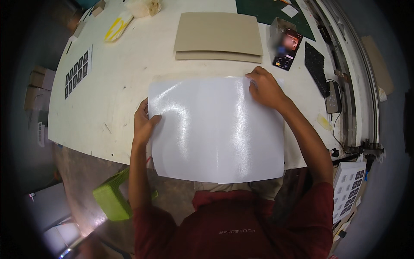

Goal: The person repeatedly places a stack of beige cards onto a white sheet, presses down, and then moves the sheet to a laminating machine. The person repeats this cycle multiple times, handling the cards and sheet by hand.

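A large, glossy white sheet lies in front of me, its near edge hanging out past the table toward my body. My left hand grips its left edge, thumb on top and the other fingers partly hidden behind it. At the far edge, toward the right corner, my right hand is closed on the sheet with bent fingers. Bright streaks of light shine off the sheet's surface. Just beyond it rests a pair of beige cardboard sheets, one slightly offset over the other.
On the white table lie a printed sheet at left and a yellow-marked packet behind. A lit phone leans at a clear box, near a black textured strip. A metal rail borders the right; a green plastic stool stands below.
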Demonstrator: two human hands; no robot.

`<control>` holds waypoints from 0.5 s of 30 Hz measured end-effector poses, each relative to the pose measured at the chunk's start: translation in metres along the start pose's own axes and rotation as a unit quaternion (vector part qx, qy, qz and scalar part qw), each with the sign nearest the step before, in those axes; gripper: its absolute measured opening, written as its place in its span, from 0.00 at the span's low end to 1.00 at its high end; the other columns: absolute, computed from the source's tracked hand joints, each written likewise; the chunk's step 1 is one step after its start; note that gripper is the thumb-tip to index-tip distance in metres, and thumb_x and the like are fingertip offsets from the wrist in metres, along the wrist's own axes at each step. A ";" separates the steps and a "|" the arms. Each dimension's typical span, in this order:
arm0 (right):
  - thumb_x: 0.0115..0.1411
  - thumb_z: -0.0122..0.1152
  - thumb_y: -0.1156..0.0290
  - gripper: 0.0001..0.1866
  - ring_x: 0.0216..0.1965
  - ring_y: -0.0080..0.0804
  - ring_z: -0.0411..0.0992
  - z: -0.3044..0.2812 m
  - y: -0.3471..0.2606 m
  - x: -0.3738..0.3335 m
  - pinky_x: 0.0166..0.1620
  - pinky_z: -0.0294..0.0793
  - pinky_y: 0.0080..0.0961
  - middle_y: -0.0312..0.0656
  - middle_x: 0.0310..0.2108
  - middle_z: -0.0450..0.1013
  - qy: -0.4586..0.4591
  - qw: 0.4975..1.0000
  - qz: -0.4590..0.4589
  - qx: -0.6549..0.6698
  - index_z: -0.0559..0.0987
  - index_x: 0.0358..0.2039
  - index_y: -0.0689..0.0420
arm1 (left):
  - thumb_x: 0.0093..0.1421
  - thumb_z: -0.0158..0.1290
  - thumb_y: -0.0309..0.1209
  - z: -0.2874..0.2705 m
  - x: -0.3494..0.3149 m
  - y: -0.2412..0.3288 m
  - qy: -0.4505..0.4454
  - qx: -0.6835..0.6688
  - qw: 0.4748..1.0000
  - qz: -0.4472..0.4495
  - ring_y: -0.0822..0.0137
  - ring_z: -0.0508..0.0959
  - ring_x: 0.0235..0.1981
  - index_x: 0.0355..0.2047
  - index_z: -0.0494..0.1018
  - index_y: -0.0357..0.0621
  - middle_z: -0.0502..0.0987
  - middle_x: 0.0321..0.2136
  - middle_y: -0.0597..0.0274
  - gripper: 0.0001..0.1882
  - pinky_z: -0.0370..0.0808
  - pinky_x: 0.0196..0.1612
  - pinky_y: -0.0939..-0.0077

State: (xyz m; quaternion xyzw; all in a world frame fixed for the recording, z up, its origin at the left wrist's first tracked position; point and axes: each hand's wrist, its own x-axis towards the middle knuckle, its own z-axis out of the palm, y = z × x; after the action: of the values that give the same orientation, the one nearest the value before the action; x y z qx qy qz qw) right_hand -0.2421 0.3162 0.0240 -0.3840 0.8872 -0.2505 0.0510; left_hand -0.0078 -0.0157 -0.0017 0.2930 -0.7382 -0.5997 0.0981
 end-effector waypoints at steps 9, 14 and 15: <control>0.50 0.59 0.77 0.20 0.50 0.48 0.72 -0.014 -0.008 0.019 0.55 0.69 0.44 0.53 0.44 0.75 -0.018 0.991 -0.003 -0.129 0.83 0.45 0.63 | 0.50 0.68 0.47 0.116 -0.105 0.042 -0.154 0.273 0.833 0.456 0.59 0.72 0.39 0.36 0.79 0.45 0.76 0.37 0.61 0.22 0.65 0.43 0.61; 0.49 0.63 0.73 0.20 0.54 0.47 0.69 0.002 0.012 0.084 0.56 0.66 0.45 0.50 0.47 0.73 0.106 0.980 -0.021 -0.166 0.80 0.45 0.61 | 0.53 0.66 0.51 0.137 -0.120 0.032 -0.170 0.332 0.812 0.450 0.59 0.71 0.38 0.34 0.80 0.43 0.76 0.35 0.62 0.23 0.65 0.42 0.64; 0.50 0.64 0.73 0.20 0.54 0.46 0.69 0.006 0.018 0.093 0.56 0.66 0.44 0.50 0.47 0.73 0.099 0.978 -0.015 -0.182 0.79 0.46 0.60 | 0.53 0.66 0.51 0.139 -0.119 0.030 -0.167 0.337 0.807 0.456 0.59 0.71 0.38 0.34 0.79 0.43 0.76 0.35 0.62 0.23 0.65 0.42 0.64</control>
State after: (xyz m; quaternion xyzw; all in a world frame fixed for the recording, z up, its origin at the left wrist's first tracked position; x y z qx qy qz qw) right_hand -0.3179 0.2585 0.0194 -0.3733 0.9129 -0.1221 -0.1112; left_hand 0.0105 0.1679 0.0150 -0.1674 -0.9474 -0.2397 0.1303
